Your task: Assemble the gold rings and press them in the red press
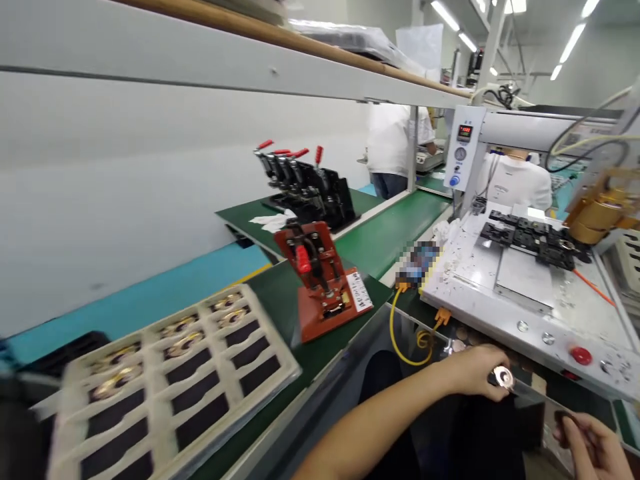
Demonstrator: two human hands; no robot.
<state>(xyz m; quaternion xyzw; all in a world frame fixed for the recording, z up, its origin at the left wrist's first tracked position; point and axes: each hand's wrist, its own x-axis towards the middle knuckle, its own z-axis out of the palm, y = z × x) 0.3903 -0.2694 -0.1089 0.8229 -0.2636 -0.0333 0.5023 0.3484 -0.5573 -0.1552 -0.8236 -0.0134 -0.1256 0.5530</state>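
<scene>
My left hand [473, 370] is closed around a small shiny part with a round rose-gold face [504, 379]; its far end is hidden by the fingers. At the lower right edge, my right hand [597, 447] pinches a small dark brown piece [565, 427], too unclear to name. Both hands are above my lap, in front of a white bench machine [467, 300]. To the left, a cream tray [295, 363] has curved gold-coloured parts [117, 381] in its upper pockets, while lower pockets show dark bottoms.
A red-brown toggle-clamp fixture [310, 320] stands behind the tray, with several black clamps with red handles [310, 183] farther back. A yellow cable [397, 340] loops below the machine's front edge. Black fixtures [525, 233] lie on the machine. Two people in white work beyond.
</scene>
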